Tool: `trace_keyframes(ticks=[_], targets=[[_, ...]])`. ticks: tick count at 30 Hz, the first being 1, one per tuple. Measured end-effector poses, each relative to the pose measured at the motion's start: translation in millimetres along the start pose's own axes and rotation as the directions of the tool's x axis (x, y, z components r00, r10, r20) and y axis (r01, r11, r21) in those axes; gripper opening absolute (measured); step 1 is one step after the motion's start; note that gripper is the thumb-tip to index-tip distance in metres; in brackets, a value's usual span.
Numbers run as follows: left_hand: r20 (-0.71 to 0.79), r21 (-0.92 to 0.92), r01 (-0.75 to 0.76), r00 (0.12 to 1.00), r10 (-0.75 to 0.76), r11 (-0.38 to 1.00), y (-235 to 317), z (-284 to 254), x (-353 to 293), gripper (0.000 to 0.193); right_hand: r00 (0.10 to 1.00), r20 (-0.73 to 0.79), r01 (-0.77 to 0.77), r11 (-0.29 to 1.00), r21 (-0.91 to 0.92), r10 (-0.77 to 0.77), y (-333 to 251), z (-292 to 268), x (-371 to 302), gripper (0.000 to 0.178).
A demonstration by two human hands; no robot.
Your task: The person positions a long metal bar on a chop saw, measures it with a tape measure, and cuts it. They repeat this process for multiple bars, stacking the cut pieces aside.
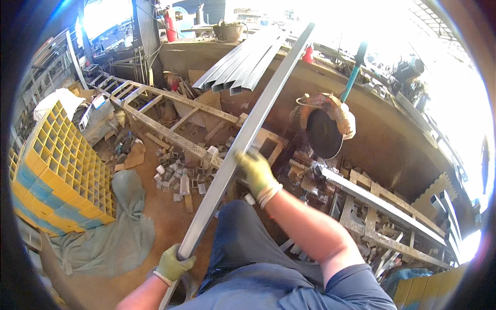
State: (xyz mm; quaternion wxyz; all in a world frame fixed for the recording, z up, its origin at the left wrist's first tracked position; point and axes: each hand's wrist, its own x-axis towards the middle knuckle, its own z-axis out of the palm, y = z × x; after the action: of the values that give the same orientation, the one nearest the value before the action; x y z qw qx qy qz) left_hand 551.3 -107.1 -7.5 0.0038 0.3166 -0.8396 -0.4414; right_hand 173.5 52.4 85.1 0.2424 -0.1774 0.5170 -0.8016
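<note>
A long silver-grey square metal tube (258, 114) slants across the view, from beside my left forearm up to the far ledge. My gloved left hand (174, 266) is closed round its lower part, near my left leg. Farther up, my gloved right hand (256, 173) has its fingers at the tube's right edge, slightly blurred. Both gloves are yellow-green. Several similar square tubes (243, 62) lie side by side just left of the tube's far part, their cut ends facing me.
A yellow stack of square tubes with blue bands (67, 175) stands left beside a grey-green cloth (132, 212). Short tube offcuts (178, 175) litter the floor by a ladder-like metal frame (175, 137). At right are a machine with a dark round disc (324, 133) and another long tube (382, 199).
</note>
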Motion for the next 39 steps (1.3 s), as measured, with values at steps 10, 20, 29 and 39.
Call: trace_keyframes(ticks=[10, 20, 29, 39], targets=[[0.069, 0.053, -0.244, 0.968, 0.241, 0.968, 88, -7, 32, 0.095, 0.988, -0.042, -0.148, 0.988, -0.047, 0.147, 30, -26, 48, 0.047], [0.329, -0.328, 0.298, 0.925, -0.187, 0.896, 49, -19, 3, 0.034, 0.990, -0.065, -0.114, 0.988, 0.102, 0.121, 15, -51, 123, 0.047], [0.319, -0.437, 0.134, 0.948, 0.014, 0.889, 142, 20, 142, 0.045, 0.976, 0.072, -0.208, 0.976, 0.067, 0.203, 57, -50, 88, 0.053], [0.308, -0.610, 0.070, 0.939, 0.155, 0.789, 198, 38, 268, 0.060, 0.989, -0.058, -0.137, 0.990, -0.019, 0.136, 47, -27, 83, 0.045]])
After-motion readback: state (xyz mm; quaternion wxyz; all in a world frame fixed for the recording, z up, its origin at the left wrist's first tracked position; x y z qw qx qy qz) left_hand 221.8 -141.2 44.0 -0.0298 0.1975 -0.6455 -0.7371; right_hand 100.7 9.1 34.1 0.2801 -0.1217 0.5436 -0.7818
